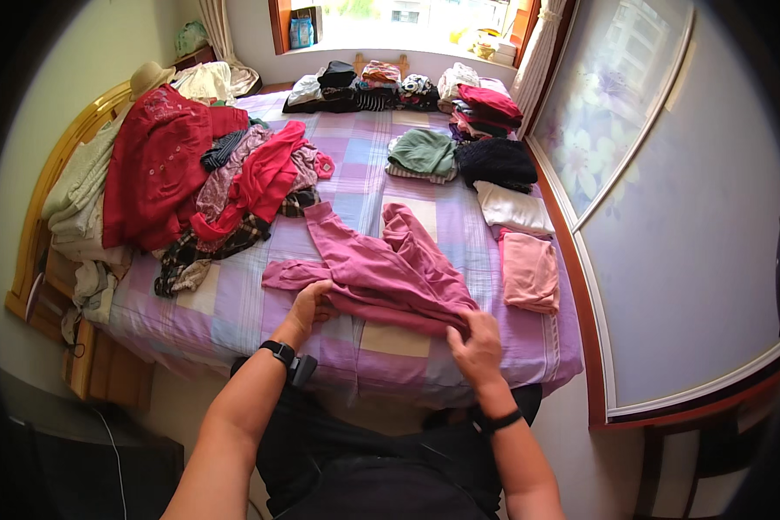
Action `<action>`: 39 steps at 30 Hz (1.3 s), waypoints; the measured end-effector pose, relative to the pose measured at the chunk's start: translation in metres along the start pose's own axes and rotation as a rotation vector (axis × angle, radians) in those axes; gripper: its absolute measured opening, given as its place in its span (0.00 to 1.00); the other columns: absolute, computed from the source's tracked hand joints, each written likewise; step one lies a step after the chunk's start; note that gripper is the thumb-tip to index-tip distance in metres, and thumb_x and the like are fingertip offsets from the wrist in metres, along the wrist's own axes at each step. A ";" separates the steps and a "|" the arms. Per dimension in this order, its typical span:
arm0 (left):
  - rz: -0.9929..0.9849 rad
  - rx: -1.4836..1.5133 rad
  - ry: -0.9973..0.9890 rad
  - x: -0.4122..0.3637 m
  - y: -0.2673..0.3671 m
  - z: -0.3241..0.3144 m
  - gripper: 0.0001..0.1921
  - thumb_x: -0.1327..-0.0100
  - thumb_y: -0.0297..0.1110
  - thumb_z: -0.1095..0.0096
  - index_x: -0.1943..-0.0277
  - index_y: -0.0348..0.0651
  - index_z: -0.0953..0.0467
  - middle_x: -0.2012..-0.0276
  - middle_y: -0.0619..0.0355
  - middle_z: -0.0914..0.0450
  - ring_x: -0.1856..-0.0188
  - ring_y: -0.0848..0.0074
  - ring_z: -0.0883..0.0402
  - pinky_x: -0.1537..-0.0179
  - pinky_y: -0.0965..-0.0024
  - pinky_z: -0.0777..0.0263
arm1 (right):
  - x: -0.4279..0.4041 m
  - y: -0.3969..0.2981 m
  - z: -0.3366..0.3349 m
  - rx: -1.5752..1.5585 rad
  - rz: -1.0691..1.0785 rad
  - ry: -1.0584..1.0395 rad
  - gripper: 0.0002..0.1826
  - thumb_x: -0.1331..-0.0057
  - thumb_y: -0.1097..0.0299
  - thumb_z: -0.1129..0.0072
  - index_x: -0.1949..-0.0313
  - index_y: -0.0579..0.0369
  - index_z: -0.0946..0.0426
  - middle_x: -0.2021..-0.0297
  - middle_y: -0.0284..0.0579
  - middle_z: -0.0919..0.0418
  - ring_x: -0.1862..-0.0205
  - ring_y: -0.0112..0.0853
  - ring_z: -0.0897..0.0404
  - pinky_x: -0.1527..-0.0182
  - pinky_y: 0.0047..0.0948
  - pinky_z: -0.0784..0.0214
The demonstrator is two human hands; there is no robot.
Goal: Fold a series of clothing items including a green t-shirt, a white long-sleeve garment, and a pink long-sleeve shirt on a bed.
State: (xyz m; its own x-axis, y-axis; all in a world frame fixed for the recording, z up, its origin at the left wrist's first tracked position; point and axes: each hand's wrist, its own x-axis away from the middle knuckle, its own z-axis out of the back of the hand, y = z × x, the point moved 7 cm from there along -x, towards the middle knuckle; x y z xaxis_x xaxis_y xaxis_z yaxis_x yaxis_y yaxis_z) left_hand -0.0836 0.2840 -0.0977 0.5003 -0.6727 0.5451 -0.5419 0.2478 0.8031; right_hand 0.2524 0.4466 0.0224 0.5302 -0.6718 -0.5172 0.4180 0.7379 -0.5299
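A pink long-sleeved garment (pixel 370 270) lies loosely spread near the front edge of a bed with a purple plaid sheet (pixel 234 331). My left hand (pixel 312 304) grips its near edge beside one sleeve, with the fingertips partly hidden under the cloth. At the garment's right end, my right hand (pixel 478 344) pinches the fabric between thumb and fingers. Both wrists wear black bands. Right of the garment lies a folded peach-pink cloth (pixel 530 273), and a folded white cloth (pixel 513 208) is just beyond it.
Unfolded clothes, including a red garment (pixel 162 162) and a plaid one (pixel 218 250), heap at the left by the wooden headboard (pixel 29 247). Folded green (pixel 422 151) and black (pixel 497 161) clothes sit at the right. More stacks (pixel 380 84) line the far edge. A sliding-door wardrobe (pixel 676 227) borders the right side.
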 end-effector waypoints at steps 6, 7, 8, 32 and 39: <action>-0.229 -0.056 0.128 -0.005 0.006 -0.001 0.09 0.25 0.39 0.42 0.50 0.47 0.18 0.64 0.65 0.16 0.71 0.79 0.21 0.73 0.73 0.31 | -0.066 -0.016 -0.110 0.167 -0.039 -0.291 0.20 0.37 0.57 0.32 0.49 0.51 0.18 0.52 0.50 0.18 0.46 0.47 0.20 0.41 0.46 0.31; -0.311 -0.006 0.154 -0.001 0.009 0.011 0.09 0.25 0.37 0.41 0.52 0.46 0.17 0.65 0.66 0.17 0.72 0.81 0.22 0.74 0.74 0.31 | -0.072 -0.021 -0.114 0.156 -0.030 -0.291 0.20 0.37 0.57 0.32 0.49 0.51 0.18 0.52 0.50 0.18 0.46 0.47 0.20 0.41 0.46 0.31; -0.457 -0.099 0.121 -0.007 0.013 0.037 0.10 0.25 0.37 0.41 0.52 0.43 0.16 0.66 0.65 0.18 0.71 0.81 0.24 0.71 0.73 0.29 | -0.077 -0.018 -0.113 -0.056 -0.131 -0.233 0.17 0.36 0.58 0.34 0.51 0.53 0.17 0.54 0.53 0.17 0.49 0.49 0.19 0.43 0.46 0.29; -0.118 0.226 0.510 0.223 -0.110 0.287 0.09 0.25 0.40 0.41 0.51 0.45 0.20 0.69 0.66 0.18 0.71 0.80 0.20 0.71 0.75 0.26 | 0.160 0.080 0.040 -0.516 -1.000 -0.484 0.11 0.38 0.74 0.42 0.55 0.59 0.24 0.70 0.41 0.18 0.75 0.28 0.18 0.72 0.26 0.25; -0.342 0.259 0.453 0.272 -0.065 0.259 0.09 0.23 0.39 0.42 0.53 0.44 0.20 0.80 0.72 0.30 0.83 0.90 0.35 0.83 0.82 0.42 | 0.165 0.085 0.073 -0.799 -0.815 0.081 0.07 0.28 0.68 0.47 0.58 0.56 0.20 0.72 0.36 0.21 0.77 0.24 0.24 0.73 0.24 0.27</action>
State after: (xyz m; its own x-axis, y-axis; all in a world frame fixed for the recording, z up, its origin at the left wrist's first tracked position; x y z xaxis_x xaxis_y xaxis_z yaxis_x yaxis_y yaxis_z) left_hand -0.0872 -0.0957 -0.0637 0.8804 -0.3074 0.3612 -0.4183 -0.1446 0.8967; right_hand 0.4294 0.4029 -0.0585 0.2553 -0.9552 0.1499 0.0115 -0.1521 -0.9883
